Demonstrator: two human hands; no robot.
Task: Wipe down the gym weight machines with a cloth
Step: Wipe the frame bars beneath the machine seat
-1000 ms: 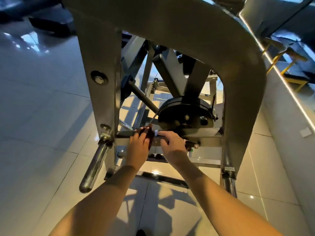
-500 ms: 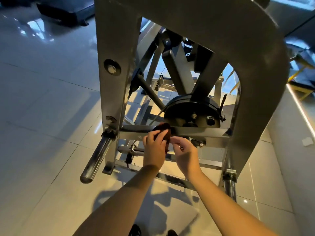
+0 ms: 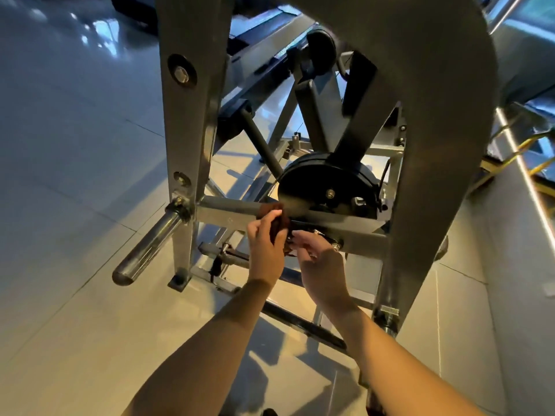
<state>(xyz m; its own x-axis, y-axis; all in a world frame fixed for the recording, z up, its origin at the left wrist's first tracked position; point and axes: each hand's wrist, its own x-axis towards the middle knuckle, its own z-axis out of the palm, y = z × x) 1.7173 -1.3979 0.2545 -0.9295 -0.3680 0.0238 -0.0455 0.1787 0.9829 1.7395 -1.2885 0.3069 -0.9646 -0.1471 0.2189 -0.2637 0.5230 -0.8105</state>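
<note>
My L hand (image 3: 265, 250) grips the brown cloth (image 3: 270, 210) — fingers curled round it — pressed on the machine's crossbar (image 3: 228, 205), approx mid-bar, just by the black weight plate (image 3: 327, 187). My R hand (image 3: 322, 265): fingertips at cloth's lower end; can't tell if they pinch it.

Glossy tiled floor (image 3: 75, 175), yellow frame (image 3: 508, 156), lit wall strip (image 3: 527, 178)
</note>
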